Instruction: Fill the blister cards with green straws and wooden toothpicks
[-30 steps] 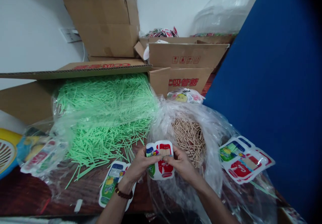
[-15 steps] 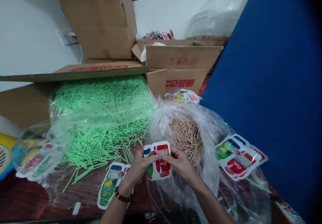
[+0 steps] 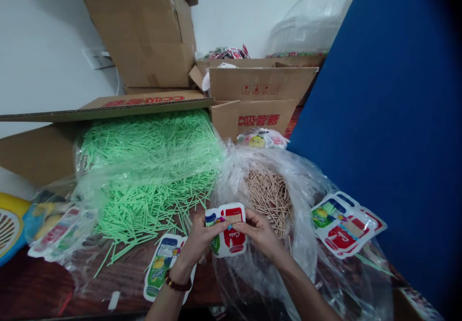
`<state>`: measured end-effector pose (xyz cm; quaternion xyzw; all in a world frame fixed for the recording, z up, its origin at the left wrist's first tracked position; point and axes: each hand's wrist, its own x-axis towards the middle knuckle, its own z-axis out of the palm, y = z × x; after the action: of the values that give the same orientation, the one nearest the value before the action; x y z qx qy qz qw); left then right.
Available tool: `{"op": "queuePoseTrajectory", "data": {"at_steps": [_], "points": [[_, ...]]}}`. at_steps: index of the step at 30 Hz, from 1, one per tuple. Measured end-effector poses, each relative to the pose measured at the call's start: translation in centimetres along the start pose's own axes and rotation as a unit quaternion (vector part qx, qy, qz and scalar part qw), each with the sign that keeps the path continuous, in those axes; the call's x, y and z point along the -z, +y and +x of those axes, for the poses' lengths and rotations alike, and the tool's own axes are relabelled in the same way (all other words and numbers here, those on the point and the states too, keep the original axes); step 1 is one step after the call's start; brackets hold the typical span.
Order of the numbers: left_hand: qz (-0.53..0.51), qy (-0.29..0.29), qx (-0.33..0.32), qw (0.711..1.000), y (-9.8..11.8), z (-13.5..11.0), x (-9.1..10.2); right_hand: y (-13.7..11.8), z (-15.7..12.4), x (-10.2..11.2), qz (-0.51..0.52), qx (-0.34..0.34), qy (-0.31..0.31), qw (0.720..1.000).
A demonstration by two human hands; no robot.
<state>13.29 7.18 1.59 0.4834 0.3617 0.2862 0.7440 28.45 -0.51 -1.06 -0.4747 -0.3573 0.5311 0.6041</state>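
Between my two hands is a candy packet (image 3: 234,241), bottle-shaped, with a red Cola side, a green side and tan sticks showing in its window. My left hand (image 3: 200,237) pinches its left side, thumb laid across the front. On the other side my right hand (image 3: 265,237) grips the edge, its thumb near the middle, close to the left thumb. Just behind the right hand, brown sticks (image 3: 269,193) lie in an opened clear plastic bag (image 3: 303,215). Partly under my left forearm lies another packet (image 3: 159,268), with a green Sprite side.
Green sticks (image 3: 155,176) spill from a bagged carton on the left. Finished-looking packets (image 3: 342,224) lie on plastic at the right. Cartons (image 3: 267,83) stand behind, a blue panel (image 3: 390,119) rises at right, and a yellow-and-blue object (image 3: 12,224) sits at far left.
Both hands keep the same hold on the packet, with hardly any movement. The whole view has shifted slightly, so surrounding things appear a little lower and, on the left, further right.
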Motion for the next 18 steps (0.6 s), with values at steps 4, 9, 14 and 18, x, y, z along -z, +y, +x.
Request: {"op": "queuePoseTrajectory", "data": {"at_steps": [4, 9, 14, 18], "points": [[0.057, -0.016, -0.018, 0.998, -0.4, 0.0, 0.1, -0.7, -0.2, -0.3, -0.009, -0.001, -0.004, 1.000], [0.154, 0.002, -0.084, 0.984, -2.3, 0.3, -0.4, -2.6, -3.1, 1.7, -0.179, 0.056, 0.109, 0.976], [0.192, -0.035, -0.101, 0.976, -3.4, 0.4, -1.3, -5.2, -8.0, 7.1, -0.175, 0.124, 0.331, 0.919], [0.172, -0.050, -0.074, 0.981, -3.9, -0.4, -1.9, -6.2, -10.2, 12.0, -0.095, 0.209, 0.521, 0.822]]}}
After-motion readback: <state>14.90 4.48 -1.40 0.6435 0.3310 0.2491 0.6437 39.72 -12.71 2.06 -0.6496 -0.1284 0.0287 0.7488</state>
